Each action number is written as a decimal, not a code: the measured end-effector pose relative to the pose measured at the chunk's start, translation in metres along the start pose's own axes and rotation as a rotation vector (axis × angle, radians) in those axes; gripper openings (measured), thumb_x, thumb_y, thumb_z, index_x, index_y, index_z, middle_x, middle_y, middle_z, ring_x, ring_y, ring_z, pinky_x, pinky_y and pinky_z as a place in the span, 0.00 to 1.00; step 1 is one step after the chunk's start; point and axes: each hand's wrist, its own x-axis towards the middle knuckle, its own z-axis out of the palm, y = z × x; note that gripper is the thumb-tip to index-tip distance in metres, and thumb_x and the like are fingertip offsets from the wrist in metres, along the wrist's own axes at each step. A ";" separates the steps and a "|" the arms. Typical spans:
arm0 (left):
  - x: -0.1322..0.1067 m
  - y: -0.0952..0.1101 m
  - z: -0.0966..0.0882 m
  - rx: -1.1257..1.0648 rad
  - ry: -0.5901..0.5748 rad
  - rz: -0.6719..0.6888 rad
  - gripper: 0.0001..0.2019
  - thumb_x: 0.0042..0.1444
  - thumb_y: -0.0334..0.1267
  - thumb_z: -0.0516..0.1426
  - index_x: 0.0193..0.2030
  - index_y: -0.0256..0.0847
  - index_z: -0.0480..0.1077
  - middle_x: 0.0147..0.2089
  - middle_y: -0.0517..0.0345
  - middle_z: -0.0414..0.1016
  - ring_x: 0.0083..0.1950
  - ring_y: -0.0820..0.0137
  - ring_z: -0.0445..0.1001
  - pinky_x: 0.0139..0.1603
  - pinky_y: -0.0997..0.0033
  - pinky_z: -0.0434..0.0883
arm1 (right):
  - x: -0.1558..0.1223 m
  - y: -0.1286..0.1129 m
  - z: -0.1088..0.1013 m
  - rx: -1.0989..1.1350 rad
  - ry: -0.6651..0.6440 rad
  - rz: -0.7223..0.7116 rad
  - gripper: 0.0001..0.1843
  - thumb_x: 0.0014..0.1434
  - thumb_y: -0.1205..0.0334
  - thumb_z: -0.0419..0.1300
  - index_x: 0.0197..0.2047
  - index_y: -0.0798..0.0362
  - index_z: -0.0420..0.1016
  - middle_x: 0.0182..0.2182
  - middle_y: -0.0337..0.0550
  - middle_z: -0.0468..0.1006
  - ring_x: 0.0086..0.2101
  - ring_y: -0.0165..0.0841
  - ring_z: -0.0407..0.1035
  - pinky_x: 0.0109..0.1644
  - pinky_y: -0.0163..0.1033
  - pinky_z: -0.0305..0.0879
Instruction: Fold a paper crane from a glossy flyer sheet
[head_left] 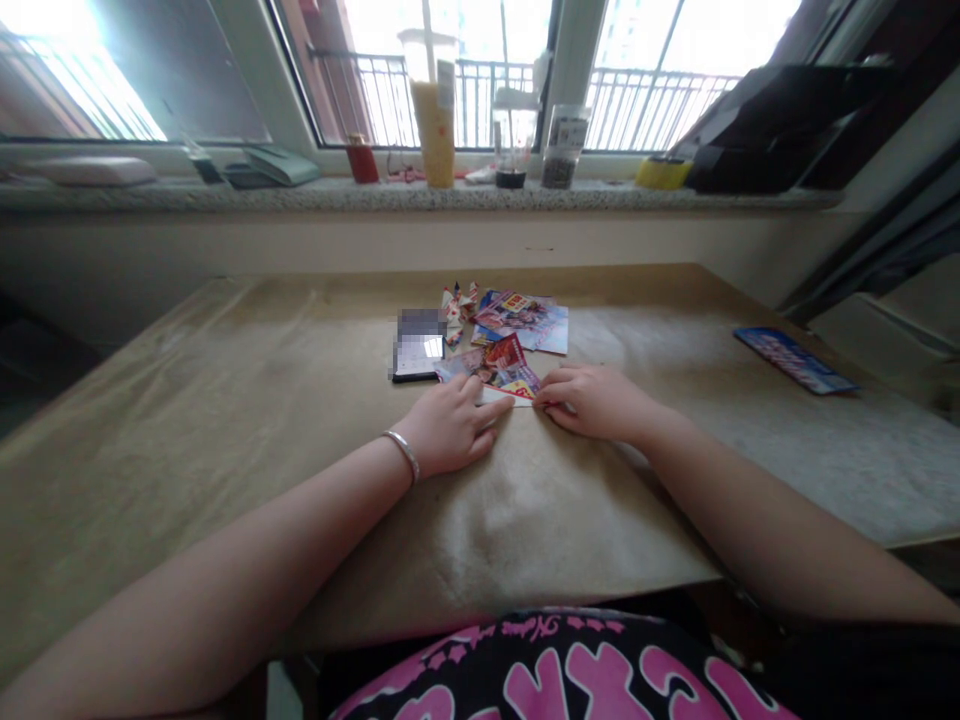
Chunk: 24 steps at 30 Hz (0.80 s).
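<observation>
A colourful printed sheet of paper lies on the table in front of me, folded, with a white strip along its near edge. My left hand, with a silver bangle at the wrist, rests on the sheet's lower left, index finger stretched along the white strip. At the right corner, the fingertips of my right hand are closed on the paper. Just behind the sheet is a pile of similar printed papers. Small folded paper pieces stand beside that pile. Left of the sheet lies a dark-edged phone or tablet, its screen partly blurred.
A brownish cover spreads over the table. A blue printed packet or booklet lies far right. On the windowsill stand a tall yellow-filled cup, a red-capped bottle, clear containers and a black bag.
</observation>
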 end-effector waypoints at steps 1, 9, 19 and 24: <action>0.000 0.000 0.000 0.003 0.003 -0.001 0.22 0.62 0.46 0.47 0.61 0.45 0.61 0.51 0.44 0.67 0.49 0.58 0.66 0.48 0.61 0.64 | 0.001 -0.001 0.002 -0.001 0.010 -0.017 0.12 0.57 0.65 0.53 0.39 0.49 0.78 0.38 0.42 0.78 0.39 0.33 0.69 0.40 0.35 0.59; 0.001 -0.001 0.003 0.010 0.022 0.013 0.23 0.62 0.47 0.47 0.62 0.45 0.61 0.51 0.43 0.68 0.49 0.57 0.66 0.48 0.59 0.64 | 0.008 -0.003 0.015 -0.005 0.099 -0.101 0.13 0.58 0.66 0.53 0.41 0.52 0.77 0.37 0.44 0.77 0.38 0.35 0.68 0.42 0.38 0.61; 0.001 0.000 0.001 0.030 0.004 0.021 0.24 0.62 0.47 0.47 0.63 0.43 0.60 0.50 0.42 0.68 0.48 0.57 0.66 0.49 0.59 0.63 | 0.014 -0.009 0.021 -0.043 0.117 -0.104 0.12 0.58 0.66 0.52 0.40 0.53 0.77 0.36 0.46 0.76 0.38 0.34 0.68 0.41 0.37 0.60; 0.002 0.000 0.000 0.037 -0.015 0.014 0.24 0.62 0.47 0.47 0.63 0.43 0.59 0.51 0.41 0.69 0.49 0.56 0.67 0.48 0.59 0.63 | 0.016 -0.014 0.016 -0.069 0.052 -0.047 0.12 0.57 0.67 0.52 0.38 0.53 0.76 0.37 0.46 0.76 0.38 0.34 0.69 0.40 0.36 0.60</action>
